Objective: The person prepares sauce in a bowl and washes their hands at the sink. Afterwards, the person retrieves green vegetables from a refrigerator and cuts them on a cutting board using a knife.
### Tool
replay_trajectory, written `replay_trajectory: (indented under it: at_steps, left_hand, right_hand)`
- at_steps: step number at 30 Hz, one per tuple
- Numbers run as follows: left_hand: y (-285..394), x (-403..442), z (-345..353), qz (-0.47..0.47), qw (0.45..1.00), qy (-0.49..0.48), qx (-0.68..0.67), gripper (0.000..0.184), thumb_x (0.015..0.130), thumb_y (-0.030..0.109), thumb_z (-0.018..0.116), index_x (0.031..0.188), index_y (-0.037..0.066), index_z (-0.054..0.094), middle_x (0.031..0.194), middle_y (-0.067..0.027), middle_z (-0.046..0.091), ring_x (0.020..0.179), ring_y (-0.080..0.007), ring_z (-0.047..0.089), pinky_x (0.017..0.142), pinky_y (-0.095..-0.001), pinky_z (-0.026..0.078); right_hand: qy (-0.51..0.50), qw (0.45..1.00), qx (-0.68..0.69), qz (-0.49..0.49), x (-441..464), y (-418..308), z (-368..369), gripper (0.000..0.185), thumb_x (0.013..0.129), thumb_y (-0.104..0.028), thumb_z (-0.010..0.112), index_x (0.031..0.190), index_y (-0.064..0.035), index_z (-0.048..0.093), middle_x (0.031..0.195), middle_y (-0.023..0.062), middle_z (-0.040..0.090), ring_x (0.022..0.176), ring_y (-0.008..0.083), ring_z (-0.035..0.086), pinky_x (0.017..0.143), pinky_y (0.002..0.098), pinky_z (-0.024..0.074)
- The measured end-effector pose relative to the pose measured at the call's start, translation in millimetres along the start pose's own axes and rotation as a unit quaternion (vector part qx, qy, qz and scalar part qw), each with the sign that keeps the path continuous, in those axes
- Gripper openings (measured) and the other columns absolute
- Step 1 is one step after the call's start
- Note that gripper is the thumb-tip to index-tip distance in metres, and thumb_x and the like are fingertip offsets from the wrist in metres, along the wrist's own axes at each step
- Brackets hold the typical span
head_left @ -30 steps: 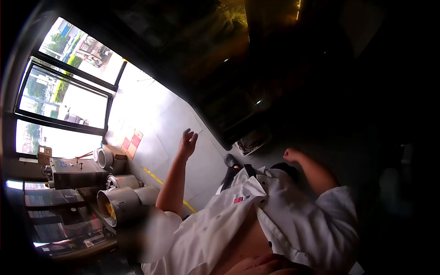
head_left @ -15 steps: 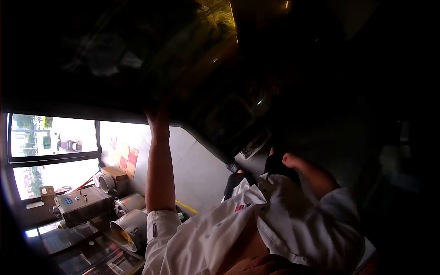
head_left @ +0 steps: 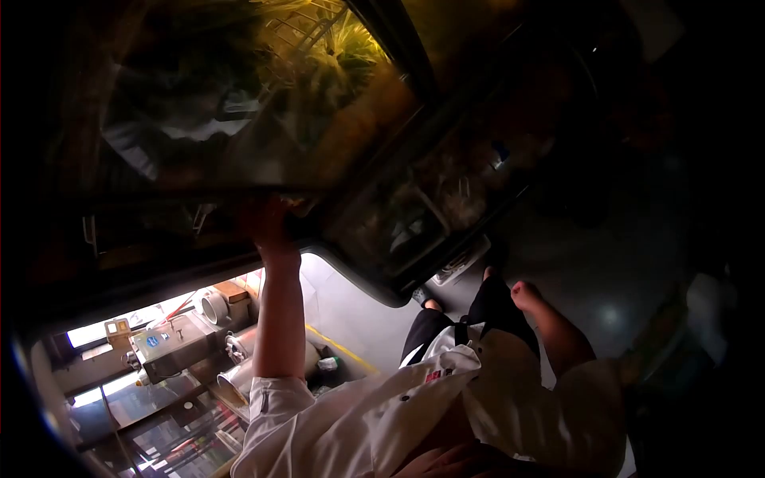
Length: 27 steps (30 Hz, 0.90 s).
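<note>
My left arm stretches up to a dark, glass-fronted cabinet [head_left: 263, 171], and my left hand [head_left: 271, 227] is at its lower edge in deep shadow. The fingers are too dark to tell whether they grip the edge. Behind the glass, yellow-green leafy stuff [head_left: 339, 56] lies by a wire rack, with pale, plastic-like wrapping [head_left: 231, 119] beside it. My right hand [head_left: 524, 295] hangs low by my right thigh, its fingers curled into a fist with nothing visible in them.
Below left stand a metal box-shaped appliance [head_left: 179, 346], a round metal pot [head_left: 213, 307] and large metal cylinders [head_left: 239, 381]. A yellow line [head_left: 343, 348] crosses the pale floor. A dark rounded panel edge [head_left: 374, 291] juts out above my feet.
My view has tilted toward the cabinet, so more of its contents shows and the window is mostly covered. My left hand remains at the cabinet edge; my right hand stays curled by my side.
</note>
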<state>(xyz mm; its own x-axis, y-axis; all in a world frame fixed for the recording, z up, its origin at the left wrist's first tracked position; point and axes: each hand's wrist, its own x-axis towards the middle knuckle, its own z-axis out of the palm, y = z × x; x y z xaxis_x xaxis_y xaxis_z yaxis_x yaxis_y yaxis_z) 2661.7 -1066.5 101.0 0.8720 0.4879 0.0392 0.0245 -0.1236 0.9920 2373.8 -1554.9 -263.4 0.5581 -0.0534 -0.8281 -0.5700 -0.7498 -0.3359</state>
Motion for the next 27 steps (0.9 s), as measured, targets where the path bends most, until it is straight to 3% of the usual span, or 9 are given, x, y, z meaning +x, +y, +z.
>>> replay_trajectory:
  at_steps: [5, 7, 9, 12, 16, 19, 21, 24, 27]
  left_hand:
    - [18.3, 7.0, 122.4, 0.052, 0.989, -0.079, 0.109, 0.074, 0.086, 0.012, 0.070, 0.146, 0.008, 0.026, 0.134, -0.0151, 0.042, 0.120, -0.0253, 0.047, 0.100, -0.0363, 0.043]
    - [35.7, 6.7, 166.1, -0.001, 0.993, -0.095, 0.074, 0.073, 0.088, 0.013, 0.069, 0.146, 0.008, 0.025, 0.135, -0.0178, 0.040, 0.122, -0.0262, 0.045, 0.101, -0.0383, 0.042]
    - [39.5, 9.2, 196.5, 0.028, 0.987, -0.140, 0.078, 0.075, 0.089, 0.013, 0.068, 0.149, 0.007, 0.023, 0.142, -0.0209, 0.037, 0.132, -0.0288, 0.039, 0.104, -0.0399, 0.040]
    - [19.4, 26.3, 210.4, 0.080, 0.949, -0.305, 0.026, 0.075, 0.091, 0.017, 0.065, 0.153, 0.008, 0.025, 0.154, -0.0193, 0.032, 0.143, -0.0299, 0.032, 0.110, -0.0410, 0.035]
    - [-11.7, 40.5, 177.6, 0.199, 0.901, -0.200, 0.330, 0.052, 0.089, 0.018, 0.065, 0.136, 0.005, 0.050, 0.134, -0.0187, 0.053, 0.132, -0.0373, 0.045, 0.110, -0.0439, 0.035]
    - [-24.0, 75.8, 125.9, 0.469, 0.720, -0.053, 0.509, 0.067, 0.083, 0.032, 0.069, 0.141, 0.007, 0.045, 0.139, -0.0234, 0.043, 0.133, -0.0401, 0.036, 0.110, -0.0565, 0.026]
    - [-30.8, 92.4, 105.0, 0.316, 0.723, -0.008, 0.614, 0.081, 0.079, 0.042, 0.073, 0.144, 0.008, 0.040, 0.140, -0.0265, 0.040, 0.133, -0.0420, 0.035, 0.109, -0.0574, 0.027]
    - [-47.7, 120.5, 87.8, 0.311, 0.646, 0.008, 0.697, 0.091, 0.076, 0.052, 0.074, 0.146, 0.007, 0.037, 0.137, -0.0286, 0.043, 0.129, -0.0436, 0.039, 0.107, -0.0573, 0.030]
    - [-45.5, 147.8, 83.5, 0.296, 0.668, -0.056, 0.680, 0.083, 0.079, 0.050, 0.071, 0.143, 0.007, 0.040, 0.134, -0.0290, 0.049, 0.123, -0.0444, 0.047, 0.103, -0.0547, 0.037]
  right_hand:
    - [0.014, 0.993, 0.120, -0.012, 5.8, 27.1, 28.7, 0.017, 0.086, -0.025, 0.066, 0.092, -0.0086, 0.066, 0.092, 0.0129, 0.071, 0.087, 0.0325, 0.068, 0.078, 0.0410, 0.0544]
    - [0.016, 0.990, 0.140, -0.027, 3.1, 33.6, 36.7, 0.016, 0.086, -0.024, 0.067, 0.091, -0.0094, 0.066, 0.089, 0.0125, 0.071, 0.084, 0.0312, 0.069, 0.076, 0.0404, 0.0544]
    - [0.040, 0.992, 0.094, -0.079, -1.7, 33.8, 43.7, 0.009, 0.089, -0.015, 0.065, 0.091, -0.0062, 0.064, 0.074, 0.0063, 0.067, 0.064, 0.0180, 0.067, 0.064, 0.0332, 0.0544]
    - [0.020, 0.994, 0.074, -0.082, -5.2, 19.2, 46.0, 0.010, 0.089, -0.016, 0.066, 0.090, -0.0065, 0.064, 0.074, 0.0063, 0.066, 0.064, 0.0184, 0.068, 0.064, 0.0334, 0.0548]
    - [0.011, 0.989, 0.110, -0.099, 7.4, 9.5, 59.9, 0.009, 0.091, -0.014, 0.064, 0.092, -0.0053, 0.063, 0.074, 0.0051, 0.066, 0.062, 0.0163, 0.066, 0.062, 0.0312, 0.0539]
    - [0.011, 0.983, 0.152, -0.103, 9.2, 12.6, 69.2, 0.008, 0.091, -0.013, 0.063, 0.092, -0.0050, 0.062, 0.075, 0.0052, 0.066, 0.062, 0.0164, 0.065, 0.062, 0.0308, 0.0535]
    - [0.019, 0.983, 0.147, -0.104, 2.5, 13.9, 67.1, 0.008, 0.091, -0.014, 0.063, 0.091, -0.0054, 0.062, 0.075, 0.0063, 0.066, 0.064, 0.0184, 0.066, 0.063, 0.0320, 0.0536]
    - [0.043, 0.993, 0.048, -0.095, -24.0, 6.5, 49.1, 0.010, 0.089, -0.018, 0.065, 0.089, -0.0074, 0.064, 0.078, 0.0100, 0.068, 0.072, 0.0263, 0.067, 0.068, 0.0369, 0.0542]
    - [0.029, 0.997, 0.058, -0.046, -34.8, 23.5, 50.5, 0.012, 0.087, -0.021, 0.066, 0.086, -0.0089, 0.065, 0.082, 0.0129, 0.069, 0.081, 0.0321, 0.068, 0.074, 0.0406, 0.0540]
